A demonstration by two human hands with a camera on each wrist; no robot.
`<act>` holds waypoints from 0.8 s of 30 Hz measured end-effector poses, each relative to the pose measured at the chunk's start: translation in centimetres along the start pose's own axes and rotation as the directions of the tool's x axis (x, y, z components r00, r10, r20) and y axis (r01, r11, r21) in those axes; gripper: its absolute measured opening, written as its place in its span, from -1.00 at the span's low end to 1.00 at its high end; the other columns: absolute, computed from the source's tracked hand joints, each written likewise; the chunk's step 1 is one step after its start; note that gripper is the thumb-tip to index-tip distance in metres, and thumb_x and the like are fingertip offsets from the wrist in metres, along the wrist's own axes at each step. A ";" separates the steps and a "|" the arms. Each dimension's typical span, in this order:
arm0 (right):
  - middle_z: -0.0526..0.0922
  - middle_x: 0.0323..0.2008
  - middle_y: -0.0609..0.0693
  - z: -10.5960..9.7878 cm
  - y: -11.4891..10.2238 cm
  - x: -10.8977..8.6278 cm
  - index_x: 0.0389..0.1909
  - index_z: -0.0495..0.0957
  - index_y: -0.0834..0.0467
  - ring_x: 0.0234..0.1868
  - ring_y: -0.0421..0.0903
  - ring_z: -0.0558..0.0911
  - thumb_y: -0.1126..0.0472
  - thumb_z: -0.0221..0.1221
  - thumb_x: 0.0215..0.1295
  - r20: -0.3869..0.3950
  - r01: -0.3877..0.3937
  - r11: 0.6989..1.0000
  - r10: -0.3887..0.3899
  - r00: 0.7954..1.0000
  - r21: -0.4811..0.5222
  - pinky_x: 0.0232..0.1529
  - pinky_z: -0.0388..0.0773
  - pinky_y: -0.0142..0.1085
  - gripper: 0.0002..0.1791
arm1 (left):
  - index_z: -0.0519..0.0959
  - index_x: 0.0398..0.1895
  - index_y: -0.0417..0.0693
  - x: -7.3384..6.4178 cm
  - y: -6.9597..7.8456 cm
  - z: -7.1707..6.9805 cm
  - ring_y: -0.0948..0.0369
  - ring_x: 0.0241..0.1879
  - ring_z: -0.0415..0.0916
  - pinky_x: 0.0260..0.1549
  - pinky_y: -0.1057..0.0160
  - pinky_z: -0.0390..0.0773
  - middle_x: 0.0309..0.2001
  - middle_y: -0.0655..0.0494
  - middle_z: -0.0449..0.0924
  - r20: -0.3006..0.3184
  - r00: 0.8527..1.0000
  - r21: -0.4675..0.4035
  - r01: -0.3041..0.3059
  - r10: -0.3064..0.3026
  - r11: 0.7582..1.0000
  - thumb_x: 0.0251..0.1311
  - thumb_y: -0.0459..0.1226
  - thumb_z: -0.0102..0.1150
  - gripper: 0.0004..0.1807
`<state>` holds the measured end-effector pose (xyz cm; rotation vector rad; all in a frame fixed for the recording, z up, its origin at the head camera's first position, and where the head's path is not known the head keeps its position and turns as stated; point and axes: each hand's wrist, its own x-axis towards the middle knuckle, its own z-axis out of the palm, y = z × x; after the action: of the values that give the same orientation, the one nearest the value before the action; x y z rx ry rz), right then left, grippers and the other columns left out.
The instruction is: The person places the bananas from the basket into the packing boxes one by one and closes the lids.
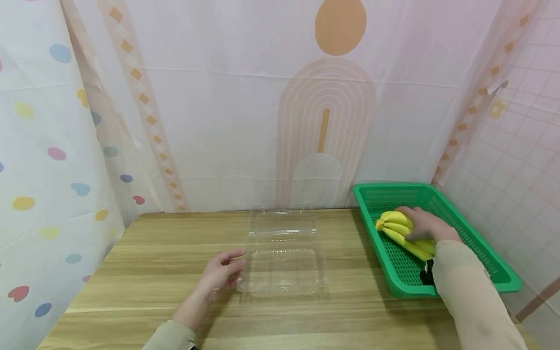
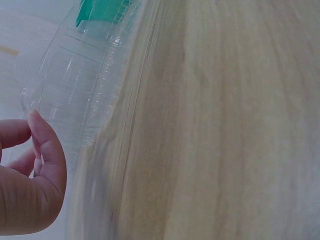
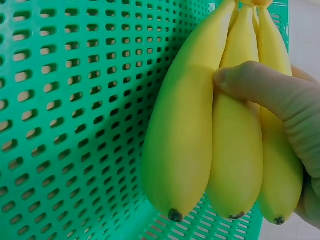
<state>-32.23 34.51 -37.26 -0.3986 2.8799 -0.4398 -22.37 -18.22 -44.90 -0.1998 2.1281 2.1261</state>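
My right hand (image 1: 426,224) grips a bunch of yellow bananas (image 3: 235,145) inside the green basket (image 1: 385,262). Its thumb lies across the front of the fruit in the right wrist view, while the other fingers are mostly hidden behind. The joined stems point up in that view. A clear plastic clamshell container (image 1: 283,272) stands on the table with its lid raised toward the wall. At the container's left side is my left hand (image 1: 218,272), fingers loosely bent and fingertips right at the edge. The left wrist view shows thumb and forefinger close together by the rim.
The wooden table (image 1: 144,272) reaches back to a patterned wall curtain (image 1: 218,121). A dotted curtain (image 1: 43,194) hangs along the left. The basket's raised rim surrounds the bananas, and its right side lies close to a grid-patterned curtain (image 1: 516,184).
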 end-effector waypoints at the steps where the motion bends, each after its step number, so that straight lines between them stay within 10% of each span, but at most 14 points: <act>1: 0.37 0.04 0.37 -0.1 0.0 0.0 0.40 0.22 0.18 -0.20 0.16 0.45 0.32 0.38 0.06 -0.012 -0.001 1.000 0.001 1.000 -0.005 -0.31 0.50 -0.02 -0.14 | 0.39 0.29 -0.39 0.0 0.0 0.0 0.26 -0.38 0.45 -0.46 0.40 0.58 -0.27 0.07 0.45 0.002 1.000 0.001 -0.001 0.001 1.000 0.32 -0.42 0.17 -0.51; 24: 0.21 0.18 0.51 -1.9 0.8 -1.5 0.47 0.09 0.19 -0.18 0.29 0.48 0.27 0.33 0.07 -0.243 -0.009 0.999 0.001 0.970 -0.034 -0.34 0.50 0.07 -0.06 | 0.39 0.29 -0.40 0.0 0.2 -0.1 0.27 -0.40 0.44 -0.45 0.40 0.58 -0.28 0.07 0.44 -0.003 1.000 0.007 -0.002 0.002 1.000 0.31 -0.43 0.18 -0.51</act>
<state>-31.45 36.18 -35.50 -0.3658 3.1290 -0.4676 -22.43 -18.36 -44.70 -0.2000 2.1386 2.1202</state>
